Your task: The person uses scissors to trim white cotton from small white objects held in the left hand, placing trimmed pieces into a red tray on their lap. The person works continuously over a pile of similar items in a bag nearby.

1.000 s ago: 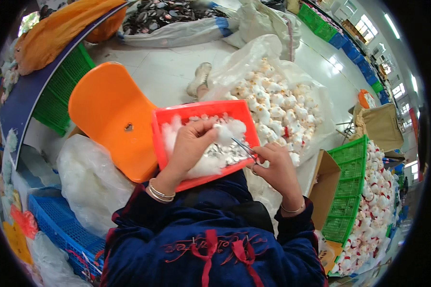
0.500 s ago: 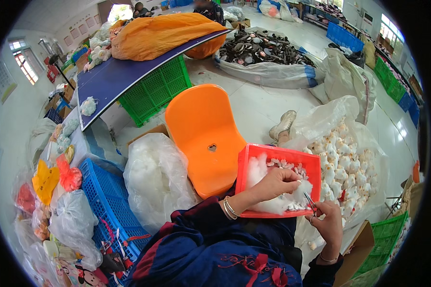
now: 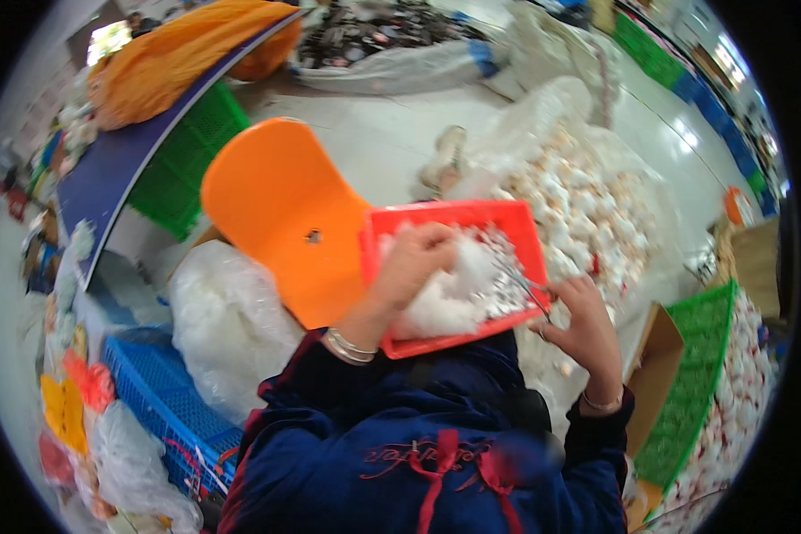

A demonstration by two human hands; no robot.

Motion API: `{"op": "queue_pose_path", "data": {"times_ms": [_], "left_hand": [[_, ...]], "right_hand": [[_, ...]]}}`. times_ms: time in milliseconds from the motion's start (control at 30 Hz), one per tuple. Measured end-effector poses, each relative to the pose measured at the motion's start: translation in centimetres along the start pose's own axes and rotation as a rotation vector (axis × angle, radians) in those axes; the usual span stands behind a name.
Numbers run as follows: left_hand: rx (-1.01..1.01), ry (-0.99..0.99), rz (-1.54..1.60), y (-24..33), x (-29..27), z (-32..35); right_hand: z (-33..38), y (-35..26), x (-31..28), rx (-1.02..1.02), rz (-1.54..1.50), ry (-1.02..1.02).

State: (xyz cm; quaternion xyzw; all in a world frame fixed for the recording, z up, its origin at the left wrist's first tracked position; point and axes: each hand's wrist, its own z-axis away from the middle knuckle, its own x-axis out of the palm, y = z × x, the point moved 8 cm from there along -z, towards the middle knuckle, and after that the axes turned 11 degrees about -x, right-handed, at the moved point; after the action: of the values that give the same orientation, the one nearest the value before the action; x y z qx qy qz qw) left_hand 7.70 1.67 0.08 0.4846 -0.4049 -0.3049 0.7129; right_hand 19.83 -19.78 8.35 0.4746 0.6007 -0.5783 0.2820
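Across my lap sits a red plastic bin (image 3: 458, 214), with white fibre stuffing (image 3: 436, 311) on its left side and many small white-and-grey pieces (image 3: 505, 289) on its right. My left hand (image 3: 409, 267) is over the bin, fingers pinched at a tuft of the stuffing; what exactly lies between the fingertips is partly hidden and blurred. At the bin's right edge, my right hand (image 3: 586, 325) has its fingers in the loops of slim metal ring-handled forceps (image 3: 532, 290). Their tips point into the bin, beside the fluff.
An orange chair (image 3: 276, 205) stands beyond the bin to the left, near a clear bag of stuffing (image 3: 227, 311) and a blue crate (image 3: 169, 383). Small white plush pieces (image 3: 587, 214) lie on plastic sheeting at right. A green crate (image 3: 694, 383) and cardboard are nearer.
My view has swung, so the scene sits further left and higher. My left hand has drawn away leftward from the forceps, which now point toward the bin's small pieces.
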Motion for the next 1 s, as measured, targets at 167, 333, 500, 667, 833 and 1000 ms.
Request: {"op": "queue_pose_path", "data": {"times_ms": [167, 333, 500, 667, 833, 1000], "left_hand": [[-0.145, -0.071, 0.380, -2.7, 0.1, -0.4], [-0.124, -0.042, 0.251, -2.0, 1.2, 0.3], [-0.090, -0.051, 0.034, -1.4, 1.4, 0.5], [-0.152, -0.050, -0.039, -0.9, 1.4, 0.5], [-0.189, -0.083, 0.081, -1.1, 0.6, -0.1], [-0.095, -0.031, 0.046, -1.7, 0.0, 0.0]], "right_hand": [[0.0, -1.8, -0.3, -0.141, -0.033, 0.112], [-0.5, -0.3, 1.5, -0.043, 0.002, 0.042], [-0.7, 0.0, 1.7, 0.010, 0.060, -0.099], [-1.6, -0.5, 2.2, -0.046, 0.041, -0.126], [-1.3, 0.2, 1.2, -0.032, 0.047, -0.056], [-1.9, -1.0, -0.2, -0.062, 0.018, 0.012]]}}
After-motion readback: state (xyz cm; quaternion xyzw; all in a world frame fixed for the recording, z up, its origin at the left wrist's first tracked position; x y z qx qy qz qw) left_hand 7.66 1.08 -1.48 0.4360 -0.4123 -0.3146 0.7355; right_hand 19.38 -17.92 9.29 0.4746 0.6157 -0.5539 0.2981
